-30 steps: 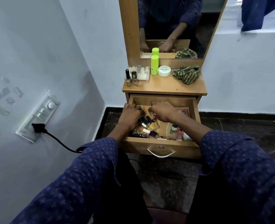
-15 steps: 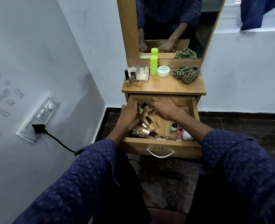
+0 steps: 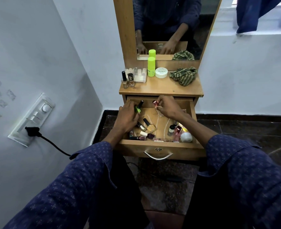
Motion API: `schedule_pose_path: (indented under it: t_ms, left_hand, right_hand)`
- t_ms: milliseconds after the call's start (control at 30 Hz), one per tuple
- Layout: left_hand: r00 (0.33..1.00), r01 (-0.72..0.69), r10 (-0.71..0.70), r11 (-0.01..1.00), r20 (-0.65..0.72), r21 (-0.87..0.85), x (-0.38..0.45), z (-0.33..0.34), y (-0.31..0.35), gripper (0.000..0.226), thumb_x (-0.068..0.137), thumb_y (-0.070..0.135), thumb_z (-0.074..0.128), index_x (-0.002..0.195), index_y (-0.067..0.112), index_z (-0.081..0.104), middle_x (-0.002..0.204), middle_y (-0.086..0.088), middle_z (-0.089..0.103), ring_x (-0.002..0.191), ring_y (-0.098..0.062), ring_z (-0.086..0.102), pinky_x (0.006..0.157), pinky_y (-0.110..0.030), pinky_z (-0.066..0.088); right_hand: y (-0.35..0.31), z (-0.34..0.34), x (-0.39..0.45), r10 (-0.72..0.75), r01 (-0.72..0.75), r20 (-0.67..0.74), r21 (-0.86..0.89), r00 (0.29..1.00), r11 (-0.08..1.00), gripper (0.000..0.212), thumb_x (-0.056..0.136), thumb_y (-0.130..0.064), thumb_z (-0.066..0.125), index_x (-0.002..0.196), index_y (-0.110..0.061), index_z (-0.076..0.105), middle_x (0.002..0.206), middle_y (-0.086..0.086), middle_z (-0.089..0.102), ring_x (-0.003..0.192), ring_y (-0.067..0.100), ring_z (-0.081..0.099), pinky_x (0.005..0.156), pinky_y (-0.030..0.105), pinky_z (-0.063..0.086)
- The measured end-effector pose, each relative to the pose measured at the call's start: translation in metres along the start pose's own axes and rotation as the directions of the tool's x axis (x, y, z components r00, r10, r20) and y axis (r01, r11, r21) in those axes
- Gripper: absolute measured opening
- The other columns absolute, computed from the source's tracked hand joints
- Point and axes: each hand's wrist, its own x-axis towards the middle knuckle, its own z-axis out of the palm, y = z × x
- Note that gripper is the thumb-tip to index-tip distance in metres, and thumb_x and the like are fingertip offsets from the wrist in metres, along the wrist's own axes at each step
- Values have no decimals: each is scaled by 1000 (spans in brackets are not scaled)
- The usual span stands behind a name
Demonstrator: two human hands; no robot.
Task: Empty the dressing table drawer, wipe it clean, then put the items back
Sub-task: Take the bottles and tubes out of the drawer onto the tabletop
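The wooden drawer [image 3: 159, 145] of the dressing table is pulled open, with several nail polish bottles [image 3: 148, 127] and small cosmetics lying in it. My left hand [image 3: 127, 117] grips a green nail polish bottle [image 3: 138, 107] with a black cap, lifted above the drawer's back left. My right hand [image 3: 167, 105] pinches a small bottle with a red cap [image 3: 155, 102] near the drawer's back edge. A white round item [image 3: 186, 137] lies in the front right corner of the drawer.
On the table top [image 3: 159, 90] stand two nail polish bottles [image 3: 127, 80], a clear box [image 3: 139, 75], a green tube [image 3: 151, 66], a white jar [image 3: 161, 72] and a striped cloth [image 3: 183, 76]. A mirror [image 3: 169, 27] rises behind. The left wall carries a switch plate with a plug [image 3: 31, 130].
Both hands have risen from among the bottles in the drawer toward its back edge. The left now holds the green bottle and the right the red-capped one.
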Motion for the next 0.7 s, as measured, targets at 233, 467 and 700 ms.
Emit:
schedule_pose_path:
  t_ms: [233, 467, 700]
  left_hand:
    - [1000, 22, -22, 1000, -13, -18, -1, -1, 2, 41, 101, 30, 63, 136, 14, 51, 136, -8, 57, 123, -25, 58, 106, -47, 46]
    - [998, 37, -40, 998, -54, -55, -3, -7, 9, 39, 101, 28, 64, 134, 12, 51, 134, -12, 59, 120, -28, 58, 101, -46, 50]
    - [959, 73, -122, 978, -255, -195, 0, -23, 11, 33, 102, 33, 63, 128, 15, 52, 122, -4, 58, 111, -21, 56, 92, -42, 52]
  right_hand:
    - [3, -6, -3, 68, -71, 45, 88, 997, 994, 17, 93, -13, 76, 104, -19, 63, 98, 8, 71, 88, 30, 74, 77, 54, 62]
    - [3, -11, -13, 39, -36, 30, -100, 999, 994, 30, 88, -21, 81, 106, -25, 57, 102, 2, 64, 92, 18, 57, 63, 32, 38]
    - [-14, -15, -22, -18, 20, 11, -150, 1000, 988, 27, 87, -17, 80, 110, -15, 65, 104, 3, 60, 96, 22, 55, 77, 38, 47]
